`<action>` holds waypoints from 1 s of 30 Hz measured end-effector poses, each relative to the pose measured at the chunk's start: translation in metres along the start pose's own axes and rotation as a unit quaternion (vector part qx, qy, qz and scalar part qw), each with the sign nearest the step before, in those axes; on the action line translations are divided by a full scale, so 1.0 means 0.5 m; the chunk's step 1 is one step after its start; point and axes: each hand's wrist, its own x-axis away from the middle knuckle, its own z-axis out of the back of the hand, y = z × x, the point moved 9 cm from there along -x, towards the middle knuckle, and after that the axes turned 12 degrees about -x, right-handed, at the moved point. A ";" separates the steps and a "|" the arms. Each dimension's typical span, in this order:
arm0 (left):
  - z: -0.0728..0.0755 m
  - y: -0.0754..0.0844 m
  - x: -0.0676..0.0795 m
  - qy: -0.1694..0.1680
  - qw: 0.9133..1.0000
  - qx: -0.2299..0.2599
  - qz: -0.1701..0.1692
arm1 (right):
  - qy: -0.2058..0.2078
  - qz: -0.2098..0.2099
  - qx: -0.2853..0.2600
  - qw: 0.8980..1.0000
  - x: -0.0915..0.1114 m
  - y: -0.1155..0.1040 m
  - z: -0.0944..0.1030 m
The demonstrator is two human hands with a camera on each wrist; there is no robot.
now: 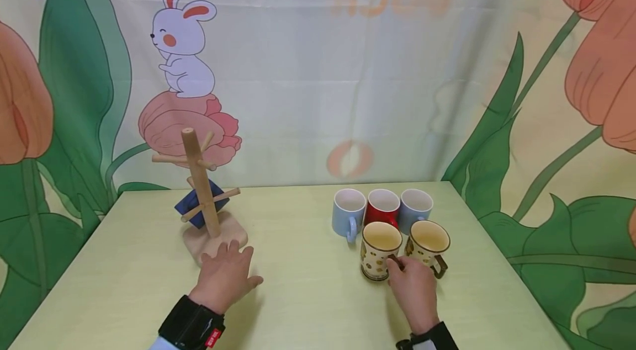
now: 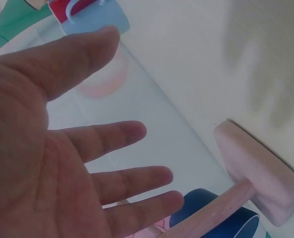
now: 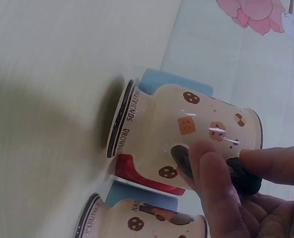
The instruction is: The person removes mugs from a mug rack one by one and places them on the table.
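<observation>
My right hand [image 1: 413, 288] pinches the dark brown handle [image 3: 244, 181] of a cream mug with cookie prints [image 1: 377, 253]. Whether its base touches the table I cannot tell. A second cream cookie mug [image 1: 426, 239] stands just to its right, its handle facing forward. On the left, my left hand [image 1: 224, 278] is held out with straight, spread fingers and no object in it, just in front of a wooden mug tree [image 1: 201, 190]. A dark blue mug [image 2: 226, 218] hangs tilted on the tree, behind its post.
Behind the cream mugs are a light blue mug [image 1: 348, 215], a red mug [image 1: 381, 207] and another blue mug [image 1: 416, 207], close together. The pale table [image 1: 293, 284] ends at a printed curtain [image 1: 298, 63] with a rabbit and tulips.
</observation>
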 end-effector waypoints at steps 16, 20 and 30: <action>-0.013 0.001 0.009 -0.047 0.999 0.023 -0.011 | 0.062 -0.014 0.009 0.998 -0.009 0.029 0.013; -0.016 0.004 0.008 -0.047 0.999 0.017 -0.015 | 0.078 -0.006 0.003 0.997 -0.007 0.032 0.015; -0.025 0.007 0.007 -0.053 0.998 0.013 -0.014 | 0.088 0.006 0.021 0.996 -0.008 0.038 0.005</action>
